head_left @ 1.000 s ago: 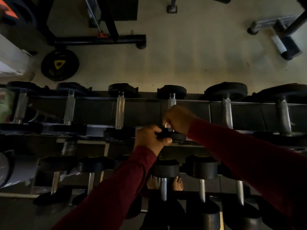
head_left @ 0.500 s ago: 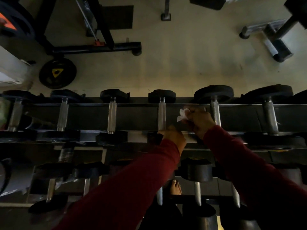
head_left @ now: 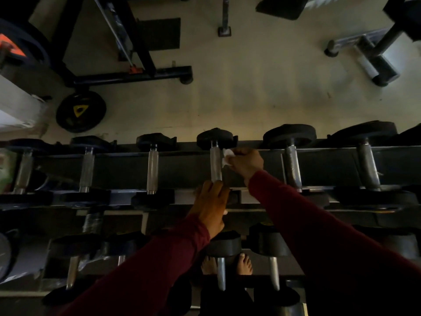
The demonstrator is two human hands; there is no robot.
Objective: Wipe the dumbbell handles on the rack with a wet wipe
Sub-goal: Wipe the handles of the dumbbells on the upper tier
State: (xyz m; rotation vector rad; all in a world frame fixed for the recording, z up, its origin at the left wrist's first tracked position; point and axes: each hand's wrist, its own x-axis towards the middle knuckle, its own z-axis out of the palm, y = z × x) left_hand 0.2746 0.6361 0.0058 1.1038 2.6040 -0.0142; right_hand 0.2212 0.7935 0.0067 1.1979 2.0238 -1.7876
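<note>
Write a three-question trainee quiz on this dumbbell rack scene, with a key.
1. True or false: the right hand holds the white wipe beside a top-row dumbbell handle.
2. The left hand rests on: A) the near end of that same dumbbell; B) the plate on the floor; C) a lower-row handle.
3. Fill in: the weight plate on the floor bears a ____ triangle.

Key: 1 true; 2 A; 3 yellow.

wipe (head_left: 227,157) right of handle (head_left: 215,164)
</note>
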